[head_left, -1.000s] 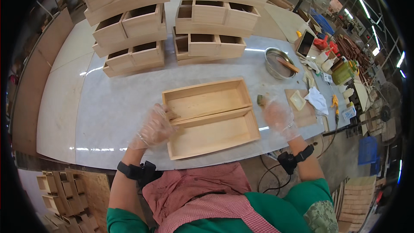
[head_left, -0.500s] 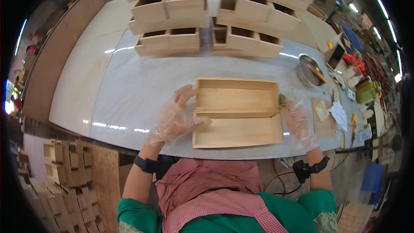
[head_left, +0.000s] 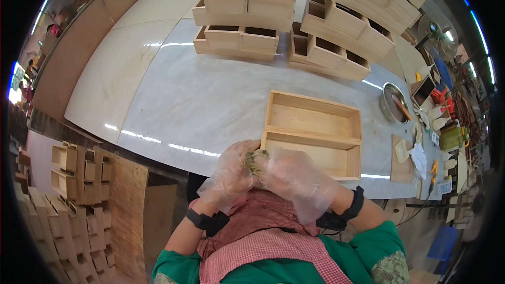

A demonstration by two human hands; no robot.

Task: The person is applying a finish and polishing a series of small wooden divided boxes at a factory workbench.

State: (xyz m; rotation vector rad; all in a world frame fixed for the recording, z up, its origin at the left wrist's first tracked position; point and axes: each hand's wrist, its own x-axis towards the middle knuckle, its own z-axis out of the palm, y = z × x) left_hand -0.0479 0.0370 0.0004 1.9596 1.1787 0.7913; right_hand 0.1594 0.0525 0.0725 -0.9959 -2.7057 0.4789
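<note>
An open wooden box with one divider and two long compartments lies on the table in front of me. Both my hands wear clear plastic gloves and meet at its near left corner. My right hand is closed on a small greenish, crumpled cloth, pressed close to the box's left end. Against the same cloth and corner, my left hand has its fingers curled; whether it grips the cloth or the box edge is hidden.
Stacked wooden drawer units stand at the back. To the right are a metal bowl with a wooden-handled tool, a white cloth, a board, bottles and a dark-screened device. More wooden boxes are piled at lower left.
My right hand has crossed from the box's right end to its near left corner with the greenish cloth. My left hand has come down beside it. The whole view has shifted and turned.
</note>
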